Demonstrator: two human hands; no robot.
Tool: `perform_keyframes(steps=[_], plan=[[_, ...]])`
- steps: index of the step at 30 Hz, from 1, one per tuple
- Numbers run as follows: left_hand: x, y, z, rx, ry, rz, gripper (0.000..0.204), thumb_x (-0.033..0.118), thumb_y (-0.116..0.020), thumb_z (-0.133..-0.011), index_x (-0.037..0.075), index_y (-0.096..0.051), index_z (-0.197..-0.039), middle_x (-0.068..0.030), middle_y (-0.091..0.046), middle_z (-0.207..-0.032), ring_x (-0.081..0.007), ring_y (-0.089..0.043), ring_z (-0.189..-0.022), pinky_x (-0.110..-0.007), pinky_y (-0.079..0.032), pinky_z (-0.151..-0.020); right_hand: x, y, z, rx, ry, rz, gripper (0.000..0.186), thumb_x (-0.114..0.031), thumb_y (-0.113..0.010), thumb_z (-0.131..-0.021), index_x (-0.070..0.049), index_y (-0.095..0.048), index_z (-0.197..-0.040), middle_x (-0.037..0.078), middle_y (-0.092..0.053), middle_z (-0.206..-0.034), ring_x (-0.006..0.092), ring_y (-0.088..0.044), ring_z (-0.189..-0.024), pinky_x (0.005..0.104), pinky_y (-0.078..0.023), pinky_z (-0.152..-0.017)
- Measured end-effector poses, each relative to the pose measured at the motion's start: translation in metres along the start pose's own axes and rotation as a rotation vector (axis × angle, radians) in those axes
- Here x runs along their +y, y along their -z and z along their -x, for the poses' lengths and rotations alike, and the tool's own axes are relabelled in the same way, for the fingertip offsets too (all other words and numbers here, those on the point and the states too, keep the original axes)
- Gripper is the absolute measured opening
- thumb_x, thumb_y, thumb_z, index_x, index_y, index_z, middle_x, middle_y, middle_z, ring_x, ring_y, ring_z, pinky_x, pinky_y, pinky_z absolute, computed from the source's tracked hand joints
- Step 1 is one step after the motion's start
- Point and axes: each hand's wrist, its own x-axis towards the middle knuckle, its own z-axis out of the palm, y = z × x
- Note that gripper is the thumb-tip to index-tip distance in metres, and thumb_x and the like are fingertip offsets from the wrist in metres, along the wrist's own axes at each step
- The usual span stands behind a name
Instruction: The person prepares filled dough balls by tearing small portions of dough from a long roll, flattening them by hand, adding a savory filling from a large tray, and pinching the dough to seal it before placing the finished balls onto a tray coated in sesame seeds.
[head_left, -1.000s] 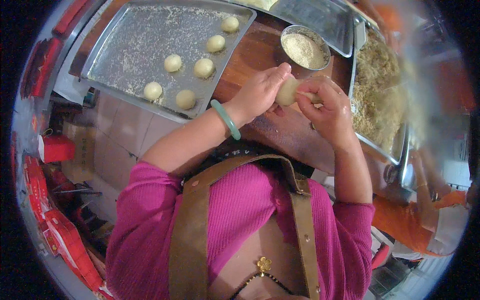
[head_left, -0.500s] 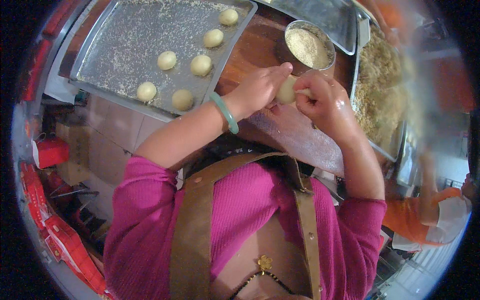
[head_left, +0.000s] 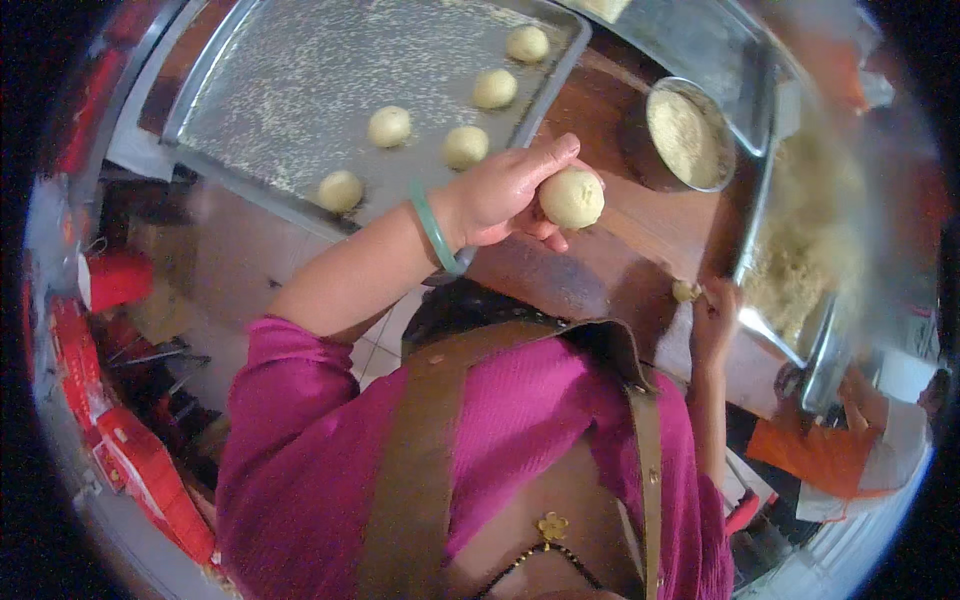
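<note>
Cupped in my left hand [head_left: 515,195] is a smooth, pale yellow dough ball [head_left: 572,198], its top slightly puckered. The thumb lies along the far side and the fingers curl under it. A green bangle [head_left: 436,232] circles that wrist. Lower right, close to the table's near edge, my right hand [head_left: 716,312] has its fingers bent together at a small lump of dough [head_left: 685,291]. Similar dough balls [head_left: 389,127] sit spaced apart on a crumb-strewn metal tray [head_left: 205,85] at the far left. My left forearm covers part of its near edge.
A round metal bowl [head_left: 728,150] of pale crumbs stands right of my left hand on the brown wooden table [head_left: 630,225]. Another metal tray holds a heap of yellowish crumbly filling [head_left: 790,290] at the right. A person in orange [head_left: 810,455] is at the lower right.
My right hand has come away from the dough ball, moving right and toward me with a small lump at its fingers. My left hand keeps the ball. The view has shifted, moving the tray rightward.
</note>
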Motion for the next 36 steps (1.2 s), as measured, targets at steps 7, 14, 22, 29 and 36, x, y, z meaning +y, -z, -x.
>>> perform_keyframes(steps=[7, 14, 22, 29, 36], plan=[[0.018, 0.032, 0.054, 0.084, -0.129, 0.055, 0.039, 0.023, -0.044, -0.087, 0.004, -0.043, -0.121, -0.0079, -0.055, -0.104, -0.0164, -0.054, -0.095, -0.034, -0.051, -0.075, -0.015, -0.009, 0.016, -0.143, 0.032, 0.081, 0.032, -0.015, -0.059, -0.08, -0.006, -0.051, -0.109, 0.019, -0.048, -0.105, 0.0362, -0.047, -0.099, 0.043, -0.039, -0.083], [0.065, 0.108, 0.049, 0.689, -0.586, -1.196, 0.037, 0.019, -0.057, -0.079, 0.008, -0.051, -0.114, -0.0104, -0.054, -0.1, -0.0221, -0.055, -0.091, -0.033, -0.046, -0.078, -0.05, -0.024, -0.033, -0.173, 0.234, 0.142, 0.019, -0.007, -0.057, -0.076, -0.004, -0.058, -0.094, 0.015, -0.054, -0.097, 0.0307, -0.053, -0.088, 0.0375, -0.044, -0.076], [0.091, 0.131, 0.001, 0.56, -0.129, -1.832, 0.051, 0.024, -0.065, -0.071, 0.009, -0.049, -0.117, -0.0167, -0.05, -0.112, -0.031, -0.049, -0.104, -0.038, -0.039, -0.09, -0.043, -0.057, -0.071, -0.063, 0.339, -0.035, 0.029, -0.005, -0.06, -0.075, -0.002, -0.056, -0.104, 0.013, -0.054, -0.108, 0.0287, -0.054, -0.095, 0.0361, -0.044, -0.082], [0.128, 0.155, -0.002, 0.742, -0.425, -1.711, 0.045, 0.02, -0.06, -0.075, 0.002, -0.05, -0.115, -0.0204, -0.048, -0.115, -0.0326, -0.045, -0.109, -0.037, -0.036, -0.094, -0.04, -0.058, -0.068, 0.011, 0.372, -0.132, 0.029, -0.008, -0.062, -0.075, -0.003, -0.055, -0.102, 0.015, -0.051, -0.108, 0.0307, -0.051, -0.098, 0.0352, -0.044, -0.081], [0.173, 0.128, -0.065, 0.758, -0.476, -1.761, 0.033, 0.023, -0.054, -0.08, 0.002, -0.055, -0.107, -0.0188, -0.052, -0.107, -0.033, -0.051, -0.1, -0.039, -0.04, -0.088, -0.036, -0.063, -0.067, 0.076, 0.404, -0.137, 0.027, -0.007, -0.064, -0.07, -0.003, -0.054, -0.095, 0.015, -0.053, -0.099, 0.0326, -0.052, -0.089, 0.0374, -0.044, -0.076]])
